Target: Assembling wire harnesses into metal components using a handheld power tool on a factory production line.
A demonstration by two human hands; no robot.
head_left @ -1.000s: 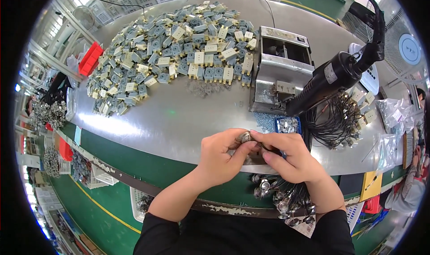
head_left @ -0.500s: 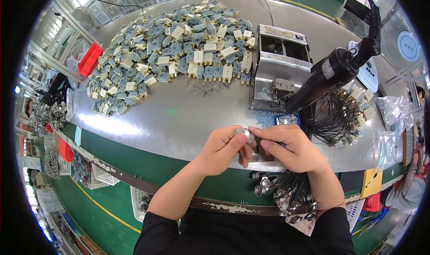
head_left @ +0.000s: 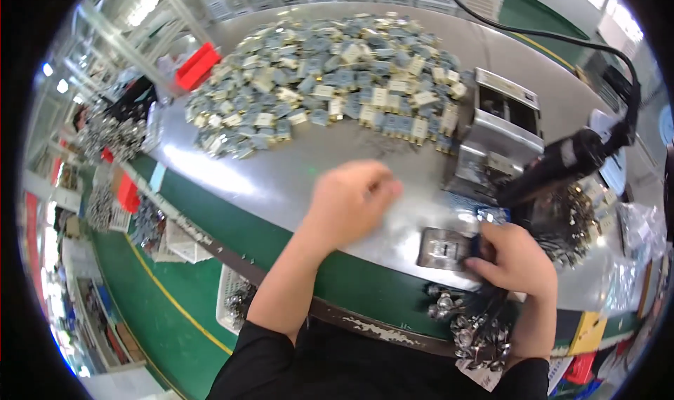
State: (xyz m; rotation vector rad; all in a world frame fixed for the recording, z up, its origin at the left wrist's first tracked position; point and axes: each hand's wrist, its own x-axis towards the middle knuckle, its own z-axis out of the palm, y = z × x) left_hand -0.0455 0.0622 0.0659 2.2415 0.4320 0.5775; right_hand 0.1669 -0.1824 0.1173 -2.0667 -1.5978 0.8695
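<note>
- At the far left, a tangled heap of shiny metal parts [head_left: 112,134] glinted beside the tabletop.
- Next came a red plastic bin [head_left: 198,66], smooth and straight-sided, at the tabletop's [head_left: 414,182] far left edge; the tabletop was of smooth, glossy metal.
- Lower down, a white plastic basket [head_left: 226,303] with rounded corners held small shiny pieces.
- A broad pile of blocky grey and cream pieces [head_left: 330,77] spread across the back, boxy and hard-edged.
- The left hand [head_left: 351,200] was blurred over bare metal, its fingers curled and the thumb near the forefinger with a slight gap; whether they had hold of anything, I could not tell.
- The flat, squarish metal block [head_left: 444,248], dull grey with a raised middle, lay on the tabletop near its front edge, between the hands.
- Below it hung a cluster of round, polished metal pieces [head_left: 481,337].
- Behind stood a boxy metal machine [head_left: 502,129], open-topped.
- The right hand [head_left: 516,259] was at the block's right edge, fingers bent and partly open around something dark; their grip could not be told.
- Farther right leaned a black cylindrical tool [head_left: 558,167], then crinkled clear plastic bags [head_left: 640,231].
</note>
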